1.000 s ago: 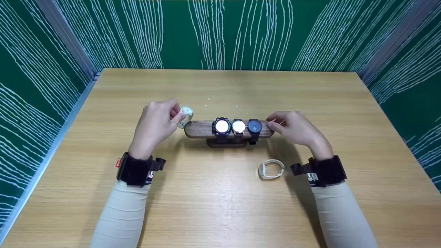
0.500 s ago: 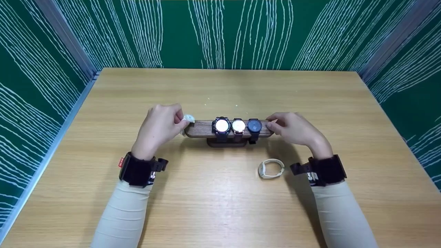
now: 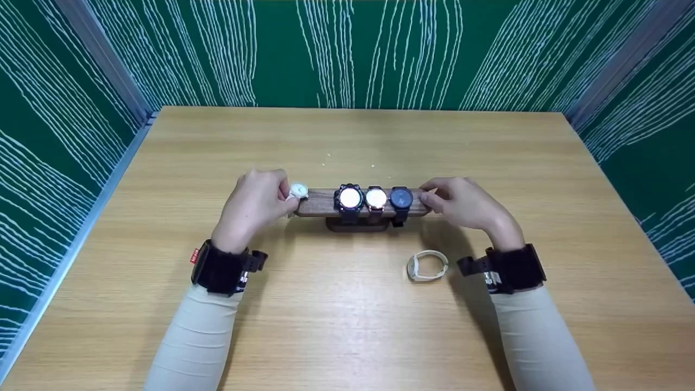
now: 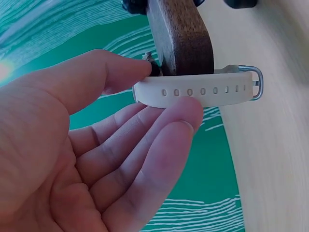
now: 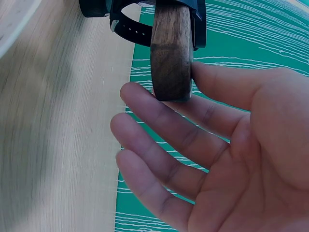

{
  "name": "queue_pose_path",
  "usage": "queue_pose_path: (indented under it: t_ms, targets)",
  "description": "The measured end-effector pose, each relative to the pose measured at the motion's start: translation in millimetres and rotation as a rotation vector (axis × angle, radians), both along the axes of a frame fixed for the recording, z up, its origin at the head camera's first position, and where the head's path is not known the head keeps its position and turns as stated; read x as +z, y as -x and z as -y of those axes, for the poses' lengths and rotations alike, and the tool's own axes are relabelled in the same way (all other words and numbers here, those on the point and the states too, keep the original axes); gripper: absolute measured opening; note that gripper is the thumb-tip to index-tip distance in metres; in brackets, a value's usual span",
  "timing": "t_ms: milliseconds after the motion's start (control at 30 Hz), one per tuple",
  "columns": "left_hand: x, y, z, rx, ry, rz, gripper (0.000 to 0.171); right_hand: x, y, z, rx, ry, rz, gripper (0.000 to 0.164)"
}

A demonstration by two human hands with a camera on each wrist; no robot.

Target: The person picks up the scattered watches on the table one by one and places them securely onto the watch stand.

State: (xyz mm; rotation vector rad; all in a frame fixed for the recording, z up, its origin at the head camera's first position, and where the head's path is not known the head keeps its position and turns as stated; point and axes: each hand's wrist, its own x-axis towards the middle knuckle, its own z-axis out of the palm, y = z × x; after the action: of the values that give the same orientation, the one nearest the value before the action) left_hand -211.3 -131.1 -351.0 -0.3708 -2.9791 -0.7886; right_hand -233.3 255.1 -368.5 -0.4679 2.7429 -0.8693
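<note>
My left hand [image 3: 255, 201] pinches a white-strapped wristwatch [image 3: 298, 190] at the left end of a dark wooden watch stand [image 3: 320, 203]. In the left wrist view the pale strap [image 4: 193, 90] loops around the tip of the bar, its steel buckle [image 4: 257, 83] hanging beyond the wood. Thumb and fingers bear on the strap from either side. At the opposite end, my right hand [image 3: 461, 201] grips the bar's tip [image 5: 171, 72] between thumb and forefinger, the other fingers spread loosely below. Three dark-strapped watches sit on the bar: a chunky black one [image 3: 349, 199], a light-faced one [image 3: 376, 199] and a dark-faced one [image 3: 401, 199].
Another white watch [image 3: 427, 266] lies on its side on the wooden table [image 3: 347, 326], in front of the stand toward the right. Small white specks are scattered behind the stand. Green panels [image 3: 358, 54] with white streaks border the table.
My left hand has moved right and slightly nearer, bringing the white watch from beside the stand onto its left end. The right hand keeps its hold on the other end.
</note>
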Motion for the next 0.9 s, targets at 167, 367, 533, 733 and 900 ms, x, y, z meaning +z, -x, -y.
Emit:
queue_pose_path:
  t_ms: [167, 367, 533, 733, 900]
  targets:
    - [-0.8, -2.4, -2, 0.018, -0.006, 0.028, 0.015, -0.6, -0.4, 0, -0.001, -0.014, -0.009, 0.039]
    - [-1.0, -4.2, -5, 0.028, -0.004, 0.053, 0.018, -0.7, -0.7, 0, 0.000, -0.028, -0.016, 0.040]
    - [-2.5, -4.5, -8, 0.032, 0.029, 0.054, 0.019, -0.4, -0.8, 0, 0.004, -0.018, -0.016, 0.040]
    - [-4.8, -4.7, -10, 0.029, 0.050, 0.050, 0.020, 0.1, -0.8, 0, 0.003, -0.022, -0.014, 0.041]
    - [-5.2, -5.6, -14, 0.035, 0.048, 0.046, 0.024, 0.3, -0.7, 0, 0.001, -0.026, -0.014, 0.041]
